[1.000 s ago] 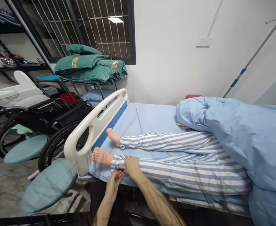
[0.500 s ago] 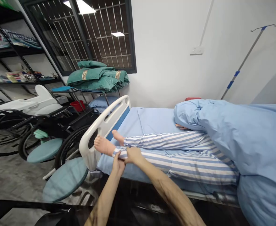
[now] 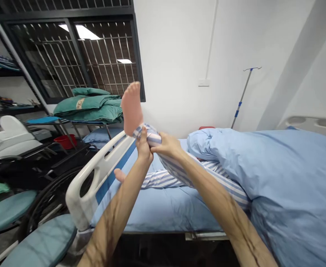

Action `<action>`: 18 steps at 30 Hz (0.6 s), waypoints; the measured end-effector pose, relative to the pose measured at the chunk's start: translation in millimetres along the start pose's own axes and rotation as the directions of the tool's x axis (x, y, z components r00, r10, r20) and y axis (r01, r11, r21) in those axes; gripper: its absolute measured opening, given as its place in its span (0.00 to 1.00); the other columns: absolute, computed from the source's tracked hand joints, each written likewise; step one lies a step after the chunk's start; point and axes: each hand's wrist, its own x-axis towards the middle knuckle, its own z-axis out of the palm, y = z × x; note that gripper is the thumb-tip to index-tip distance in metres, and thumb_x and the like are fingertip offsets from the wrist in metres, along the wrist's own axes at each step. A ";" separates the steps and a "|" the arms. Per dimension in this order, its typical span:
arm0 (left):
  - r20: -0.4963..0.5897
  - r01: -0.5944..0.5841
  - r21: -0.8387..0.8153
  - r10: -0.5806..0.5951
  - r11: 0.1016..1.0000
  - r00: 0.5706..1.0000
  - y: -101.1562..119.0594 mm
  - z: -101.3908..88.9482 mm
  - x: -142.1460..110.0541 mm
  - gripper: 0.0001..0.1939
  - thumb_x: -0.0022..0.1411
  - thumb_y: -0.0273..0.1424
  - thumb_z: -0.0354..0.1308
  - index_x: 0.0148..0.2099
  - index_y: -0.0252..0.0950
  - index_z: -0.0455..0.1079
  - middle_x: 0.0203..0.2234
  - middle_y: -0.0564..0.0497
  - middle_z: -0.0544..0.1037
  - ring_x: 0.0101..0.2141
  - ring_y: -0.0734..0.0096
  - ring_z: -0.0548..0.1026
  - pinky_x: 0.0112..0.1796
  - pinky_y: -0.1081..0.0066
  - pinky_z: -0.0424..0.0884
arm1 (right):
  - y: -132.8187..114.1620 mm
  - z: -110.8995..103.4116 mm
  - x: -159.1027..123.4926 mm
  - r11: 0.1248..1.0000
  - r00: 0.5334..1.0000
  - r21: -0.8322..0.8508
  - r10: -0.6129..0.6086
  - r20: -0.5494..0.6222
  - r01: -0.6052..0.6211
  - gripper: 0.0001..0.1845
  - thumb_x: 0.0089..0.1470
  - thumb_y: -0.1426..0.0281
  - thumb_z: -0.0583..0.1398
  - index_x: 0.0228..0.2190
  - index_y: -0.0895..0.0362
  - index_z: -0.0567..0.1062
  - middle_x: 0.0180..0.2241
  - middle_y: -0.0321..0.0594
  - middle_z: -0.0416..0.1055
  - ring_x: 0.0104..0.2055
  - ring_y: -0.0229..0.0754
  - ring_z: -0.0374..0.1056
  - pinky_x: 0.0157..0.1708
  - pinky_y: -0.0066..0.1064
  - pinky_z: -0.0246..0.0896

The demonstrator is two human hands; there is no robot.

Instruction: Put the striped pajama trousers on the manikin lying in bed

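A leg in blue-and-white striped trousers is raised off the bed, its bare foot pointing up above the footboard. My left hand is closed around the lower leg just above the ankle, thumb on the near side. Further up the shin, my right hand grips the same leg, its fingers wrapped over the trouser cloth. The other striped leg lies flat on the mattress, partly behind my left forearm. A light blue quilt covers the upper body, which is hidden.
The bed's white footboard stands at the left. Beyond it are a wheelchair, round teal stools, a red bucket and folded green bedding. An IV pole stands by the wall.
Both hands have lifted the near leg from the mattress, raising the foot upward and toward the wall. The far leg stays on the bed. The view has shifted rightward and up.
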 end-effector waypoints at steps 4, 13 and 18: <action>0.222 -0.103 -0.034 0.108 0.994 0.969 4.6 82.7 -0.4 0.21 0.53 0.40 0.62 0.45 0.32 0.66 0.44 0.47 0.74 0.46 0.65 0.74 0.46 0.65 0.73 | 39.1 -60.7 2.4 0.999 0.980 -0.020 0.038 -0.196 -0.043 0.34 0.43 0.48 0.58 0.46 0.56 0.66 0.40 0.42 0.72 0.42 0.50 0.69 0.37 0.37 0.65; 0.424 -0.258 0.154 0.172 0.954 0.889 -0.6 136.5 9.2 0.30 0.63 0.41 0.35 0.51 0.18 0.61 0.46 0.45 0.71 0.50 0.59 0.70 0.42 0.67 0.69 | 82.3 -83.6 18.2 1.000 0.928 -0.009 -0.028 -0.370 0.027 0.30 0.54 0.50 0.46 0.44 0.63 0.64 0.44 0.43 0.67 0.46 0.52 0.67 0.43 0.45 0.64; 0.134 -0.147 0.128 0.129 0.981 0.982 -8.6 49.9 23.2 0.20 0.57 0.36 0.58 0.46 0.26 0.65 0.42 0.47 0.75 0.44 0.66 0.75 0.45 0.64 0.73 | 25.8 -22.3 15.6 0.999 0.983 0.030 0.042 -0.177 -0.037 0.33 0.49 0.47 0.53 0.48 0.58 0.61 0.43 0.44 0.69 0.47 0.53 0.67 0.44 0.43 0.63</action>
